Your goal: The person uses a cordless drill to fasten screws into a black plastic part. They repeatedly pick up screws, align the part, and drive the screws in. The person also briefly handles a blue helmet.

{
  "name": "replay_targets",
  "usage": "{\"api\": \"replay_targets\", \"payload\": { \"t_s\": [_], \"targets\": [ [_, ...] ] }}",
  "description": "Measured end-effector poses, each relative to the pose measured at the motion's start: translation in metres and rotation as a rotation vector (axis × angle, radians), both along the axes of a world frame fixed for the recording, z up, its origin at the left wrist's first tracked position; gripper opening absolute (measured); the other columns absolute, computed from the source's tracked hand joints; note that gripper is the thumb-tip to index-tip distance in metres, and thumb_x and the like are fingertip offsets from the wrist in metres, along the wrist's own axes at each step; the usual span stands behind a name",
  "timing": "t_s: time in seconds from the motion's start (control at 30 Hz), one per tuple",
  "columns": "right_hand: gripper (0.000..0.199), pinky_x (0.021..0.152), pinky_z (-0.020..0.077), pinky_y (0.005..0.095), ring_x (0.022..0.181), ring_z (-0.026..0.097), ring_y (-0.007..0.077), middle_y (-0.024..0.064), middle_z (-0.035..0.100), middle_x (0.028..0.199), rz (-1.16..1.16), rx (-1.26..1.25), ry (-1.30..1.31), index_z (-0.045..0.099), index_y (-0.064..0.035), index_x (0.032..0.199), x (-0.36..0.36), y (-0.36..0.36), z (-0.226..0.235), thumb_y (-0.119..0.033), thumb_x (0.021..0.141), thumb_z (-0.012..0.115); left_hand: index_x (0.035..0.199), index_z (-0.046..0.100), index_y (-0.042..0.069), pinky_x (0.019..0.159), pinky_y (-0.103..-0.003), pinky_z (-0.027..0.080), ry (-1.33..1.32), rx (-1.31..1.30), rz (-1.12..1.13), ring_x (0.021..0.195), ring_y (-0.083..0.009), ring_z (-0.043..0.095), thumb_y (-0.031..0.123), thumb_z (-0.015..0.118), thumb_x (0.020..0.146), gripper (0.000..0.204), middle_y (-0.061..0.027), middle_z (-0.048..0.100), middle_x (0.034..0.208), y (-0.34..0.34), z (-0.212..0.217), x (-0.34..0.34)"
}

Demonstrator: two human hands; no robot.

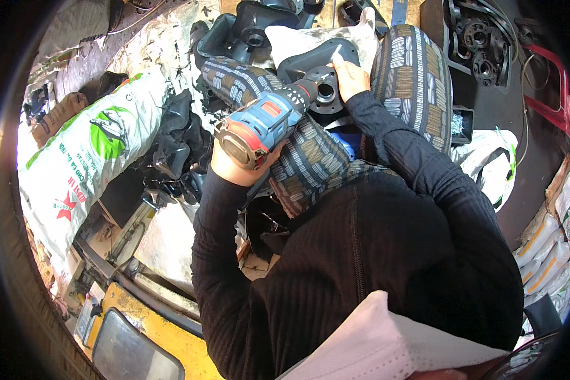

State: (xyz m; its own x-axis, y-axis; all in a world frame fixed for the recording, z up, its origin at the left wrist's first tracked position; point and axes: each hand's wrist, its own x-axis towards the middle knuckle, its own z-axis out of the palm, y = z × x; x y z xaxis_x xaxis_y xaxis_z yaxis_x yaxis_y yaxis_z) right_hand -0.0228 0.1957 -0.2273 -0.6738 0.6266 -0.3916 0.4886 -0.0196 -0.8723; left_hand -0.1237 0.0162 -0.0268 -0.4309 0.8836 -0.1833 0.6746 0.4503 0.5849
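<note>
My left hand (247,166) is wrapped round the grip of a blue and red cordless drill (269,114). The drill points up and to the right, its chuck reaching a black molded part (305,62) with a wide flat flange and a round collar. My right hand (350,77) grips that part at its far right side, beside the collar. The part rests over my lap, between my knees in patterned trousers (411,76). Whether the drill's tip touches a screw is hidden by the chuck.
More black molded parts (254,28) lie beyond my knees, and others (174,139) are heaped at the left, next to a white and green sack (98,149). At the right stand a box of ring-shaped black parts (481,47), a small tray of screws (461,123) and a white bag (487,158).
</note>
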Motion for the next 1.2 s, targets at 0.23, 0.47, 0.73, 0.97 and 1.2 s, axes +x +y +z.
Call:
{"api": "replay_targets", "payload": {
  "t_s": [0.23, 0.47, 0.73, 0.97, 1.2],
  "targets": [
    [0.055, 0.076, 0.0459, 0.0373, 0.084, 0.063, 0.0334, 0.0185, 0.065, 0.083, 0.048, -0.096, -0.068, 0.069, -0.0053, 0.087, -0.005, 0.005, -0.007, -0.052, 0.089, 0.040, 0.088, 0.063, 0.004, 0.059, -0.034, 0.049, -0.066, -0.098, 0.050, 0.066, -0.0231, 0.062, 0.014, 0.071, 0.072, 0.020, -0.0087, 0.063, 0.078, 0.003, -0.008, -0.005],
    [0.056, 0.076, 0.0462, 0.0378, 0.083, 0.062, 0.0336, 0.0179, 0.065, 0.083, 0.071, -0.072, -0.103, 0.069, -0.0068, 0.087, -0.006, 0.007, -0.004, -0.054, 0.088, 0.039, 0.096, 0.062, 0.006, 0.071, -0.038, 0.049, 0.091, -0.121, -0.090, 0.080, -0.0268, 0.062, 0.017, 0.070, 0.072, 0.027, -0.0082, 0.064, 0.089, 0.015, -0.012, -0.005],
    [0.049, 0.074, 0.0468, 0.0370, 0.080, 0.063, 0.0319, 0.0155, 0.066, 0.083, -0.095, -0.083, 0.039, 0.070, -0.0073, 0.083, 0.003, -0.003, -0.004, -0.047, 0.089, 0.044, 0.105, 0.059, 0.007, 0.087, -0.034, 0.046, -0.023, -0.267, -0.085, 0.096, -0.0252, 0.059, 0.022, 0.070, 0.074, 0.036, -0.0105, 0.062, 0.102, 0.046, 0.002, -0.020],
    [0.038, 0.068, 0.0474, 0.0328, 0.072, 0.063, 0.0274, 0.0128, 0.065, 0.076, -0.177, -0.082, 0.166, 0.070, -0.0064, 0.080, 0.009, -0.008, -0.003, -0.034, 0.092, 0.047, 0.100, 0.061, 0.006, 0.080, -0.036, 0.048, 0.067, -0.379, -0.277, 0.087, -0.0285, 0.059, 0.029, 0.072, 0.071, 0.038, -0.0119, 0.062, 0.092, 0.069, -0.008, -0.052],
    [0.031, 0.071, 0.0466, 0.0282, 0.077, 0.062, 0.0179, 0.0094, 0.066, 0.083, -0.243, -0.154, 0.219, 0.068, -0.0036, 0.086, 0.011, -0.010, 0.003, -0.026, 0.093, 0.047, 0.091, 0.062, 0.006, 0.072, -0.036, 0.050, 0.101, -0.415, -0.319, 0.078, -0.0270, 0.061, 0.019, 0.069, 0.067, 0.028, -0.0116, 0.062, 0.083, 0.069, -0.004, -0.032]
  ]
}}
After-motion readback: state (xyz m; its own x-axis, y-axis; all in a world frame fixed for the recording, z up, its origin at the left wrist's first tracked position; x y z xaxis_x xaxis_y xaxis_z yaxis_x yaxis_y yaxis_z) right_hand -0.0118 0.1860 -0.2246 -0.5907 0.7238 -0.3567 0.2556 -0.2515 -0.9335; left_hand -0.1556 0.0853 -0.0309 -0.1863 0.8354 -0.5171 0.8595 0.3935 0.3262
